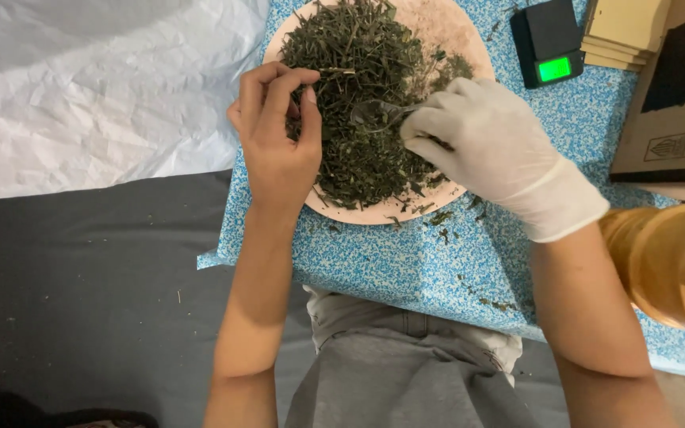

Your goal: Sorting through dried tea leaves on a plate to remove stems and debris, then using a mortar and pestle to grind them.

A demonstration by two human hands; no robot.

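A pale pink plate [374, 211] on a blue speckled table [406, 261] carries a heap of dried green herbs [358, 87]. My bare left hand [279, 131] rests on the left side of the heap, its fingertips pinched around a thin stem. My right hand [489, 147], in a white glove, is over the plate's right side and grips a clear plastic spoon [374, 115] whose bowl lies in the herbs.
A small black scale [549, 40] with a lit green display sits behind the plate. Cardboard boxes [667, 87] and a stack of tan sheets [624, 32] stand at right. Roll of brown tape [667, 265] near right forearm. White crumpled sheet [97, 87] at left.
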